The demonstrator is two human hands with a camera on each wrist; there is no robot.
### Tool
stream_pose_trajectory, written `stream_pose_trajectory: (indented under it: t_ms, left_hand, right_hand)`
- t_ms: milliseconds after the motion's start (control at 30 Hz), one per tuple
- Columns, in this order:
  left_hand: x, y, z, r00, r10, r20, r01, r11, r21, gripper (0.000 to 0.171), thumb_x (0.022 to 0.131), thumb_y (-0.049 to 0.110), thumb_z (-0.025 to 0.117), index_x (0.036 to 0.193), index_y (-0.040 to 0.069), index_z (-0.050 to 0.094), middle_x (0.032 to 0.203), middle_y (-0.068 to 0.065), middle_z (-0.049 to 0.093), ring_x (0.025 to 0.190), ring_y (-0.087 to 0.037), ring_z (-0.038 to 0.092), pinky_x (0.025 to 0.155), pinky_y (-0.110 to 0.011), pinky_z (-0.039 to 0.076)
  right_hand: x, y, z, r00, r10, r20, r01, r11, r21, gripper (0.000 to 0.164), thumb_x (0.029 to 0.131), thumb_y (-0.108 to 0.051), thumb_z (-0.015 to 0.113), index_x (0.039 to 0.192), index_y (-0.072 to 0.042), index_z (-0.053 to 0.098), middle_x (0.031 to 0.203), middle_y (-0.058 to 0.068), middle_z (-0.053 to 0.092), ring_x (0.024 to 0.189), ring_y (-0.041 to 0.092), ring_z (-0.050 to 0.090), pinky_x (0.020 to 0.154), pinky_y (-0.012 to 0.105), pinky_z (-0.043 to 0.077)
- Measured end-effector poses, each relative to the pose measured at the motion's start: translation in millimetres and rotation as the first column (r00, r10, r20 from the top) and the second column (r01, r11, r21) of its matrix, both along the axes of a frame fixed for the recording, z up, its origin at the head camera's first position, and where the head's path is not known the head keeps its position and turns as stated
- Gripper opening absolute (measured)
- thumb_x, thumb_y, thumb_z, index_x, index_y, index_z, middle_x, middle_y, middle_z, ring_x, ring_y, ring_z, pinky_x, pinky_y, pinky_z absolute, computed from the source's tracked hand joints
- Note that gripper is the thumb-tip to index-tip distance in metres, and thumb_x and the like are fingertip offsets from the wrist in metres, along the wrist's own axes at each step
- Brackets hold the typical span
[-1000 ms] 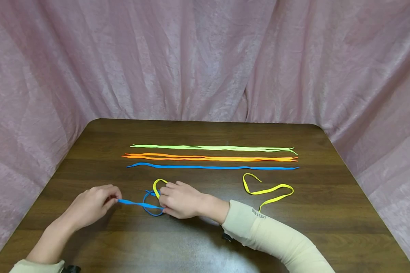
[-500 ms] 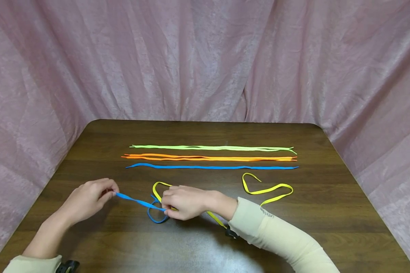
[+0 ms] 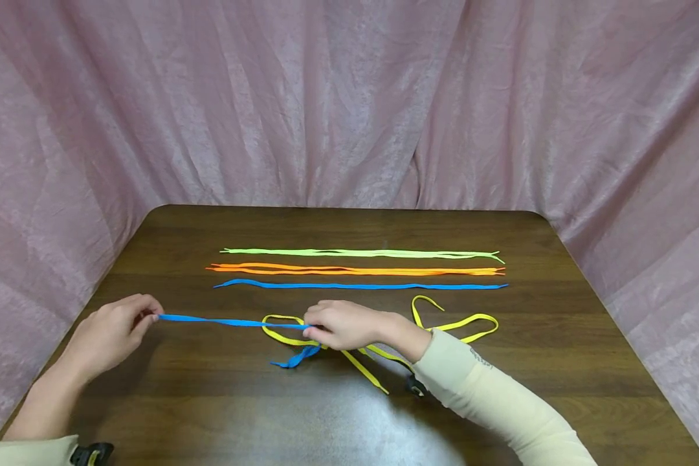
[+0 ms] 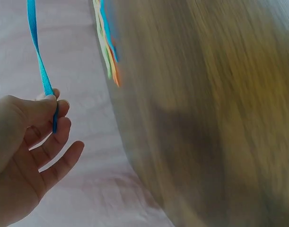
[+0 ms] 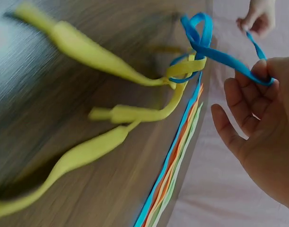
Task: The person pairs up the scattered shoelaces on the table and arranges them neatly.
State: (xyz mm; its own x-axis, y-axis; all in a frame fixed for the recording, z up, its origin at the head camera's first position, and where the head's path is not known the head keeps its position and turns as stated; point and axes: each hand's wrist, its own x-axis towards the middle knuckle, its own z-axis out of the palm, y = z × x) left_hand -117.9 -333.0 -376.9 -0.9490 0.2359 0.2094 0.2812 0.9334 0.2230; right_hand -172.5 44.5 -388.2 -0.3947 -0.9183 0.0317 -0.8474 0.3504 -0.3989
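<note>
A flat blue shoelace (image 3: 227, 321) stretches nearly straight between my two hands above the table. My left hand (image 3: 109, 330) pinches it near one end; a short tip sticks out past the thumb (image 4: 50, 98) in the left wrist view. My right hand (image 3: 346, 325) pinches the same lace further along, between thumb and forefinger. Below the right hand, the rest of the blue lace hangs in loops, tangled with a yellow shoelace (image 5: 187, 68). Part of the yellow lace (image 3: 367, 374) lies under and beside the right wrist, and its curved far part (image 3: 457, 325) lies to the right.
Behind the hands, a single blue lace (image 3: 361, 285), orange laces (image 3: 355, 270) and light green laces (image 3: 361, 253) lie straight in parallel rows on the brown wooden table (image 3: 268, 421). A pink curtain (image 3: 349, 103) hangs around the table's far edges.
My left hand has moved left and my right hand right and slightly away, so the blue stretch between them has lengthened. The loose blue loop has shrunk, and more yellow lace shows below the right hand.
</note>
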Motion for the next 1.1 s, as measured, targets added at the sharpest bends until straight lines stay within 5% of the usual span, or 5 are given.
stream_pose_trajectory:
  t_ms: [167,633,1100]
  left_hand:
    - [1.4,-16,-3.5,0.999,0.035,0.035,-0.036,0.999,0.021,0.005,0.088,0.012,0.061,0.09,0.017,0.061,0.069,0.005,0.054,0.052,-0.003,0.037,0.046,-0.025,0.028]
    - [-4.9,-18,-4.7,0.998,0.054,0.036,-0.054,0.998,0.017,0.006,0.089,0.011,0.058,0.089,0.017,0.061,0.063,0.007,0.047,0.051,-0.006,0.038,0.046,-0.026,0.028]
    - [-9.2,-22,-9.5,0.995,0.082,0.06,-0.084,0.996,0.035,0.003,0.088,0.013,0.06,0.09,0.014,0.062,0.062,0.005,0.046,0.052,-0.009,0.037,0.046,-0.029,0.027]
  right_hand:
    - [-3.9,15,-2.2,0.997,-0.053,0.064,0.055,0.998,-0.021,0.026,0.099,-0.022,0.038,0.075,-0.018,0.045,0.072,-0.007,0.039,0.072,0.008,0.038,0.069,0.02,0.032]
    - [-13.6,50,-0.2,0.986,-0.143,0.089,0.15,0.986,-0.078,0.028,0.098,-0.016,0.036,0.079,-0.012,0.056,0.078,-0.009,0.046,0.077,0.006,0.044,0.073,0.022,0.037]
    - [-24.4,106,-7.7,0.943,-0.291,0.16,0.305,0.949,-0.075,0.031,0.1,-0.02,0.034,0.085,-0.01,0.06,0.08,-0.004,0.052,0.069,0.008,0.043,0.065,0.025,0.039]
